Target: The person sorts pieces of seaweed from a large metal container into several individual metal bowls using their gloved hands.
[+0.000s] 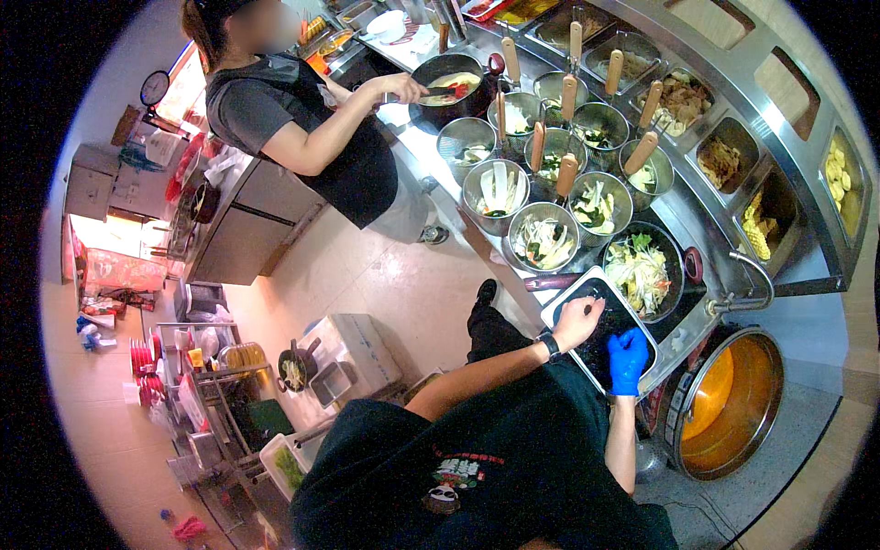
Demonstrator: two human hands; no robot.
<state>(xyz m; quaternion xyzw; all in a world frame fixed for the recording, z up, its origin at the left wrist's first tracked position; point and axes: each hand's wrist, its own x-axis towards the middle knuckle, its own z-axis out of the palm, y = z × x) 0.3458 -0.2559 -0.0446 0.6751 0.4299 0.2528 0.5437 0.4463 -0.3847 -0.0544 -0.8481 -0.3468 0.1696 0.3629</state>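
Over a white-rimmed rectangular tray [568, 295] with a dark inside, both my hands are lowered. My left hand [579, 323] is bare and wears a dark wristband; its fingers are curled, and a small dark spot shows by them that I cannot identify. My right hand [627, 361], in a blue glove, is bent at the tray's right side; whether it holds anything is hidden. Just beyond the tray sits a dark pan [678, 302] heaped with shredded cabbage and other vegetables [639, 275]. Its dark red grip [694, 265] points right.
Several wire-mesh strainer baskets [543, 237] with wooden handles hold vegetables. A faucet [756, 275] arches near a large pot of orange liquid [711, 392]. Ingredient pans [719, 155] line the far counter. A co-worker [302, 130] stirs a pan [447, 75] with a utensil.
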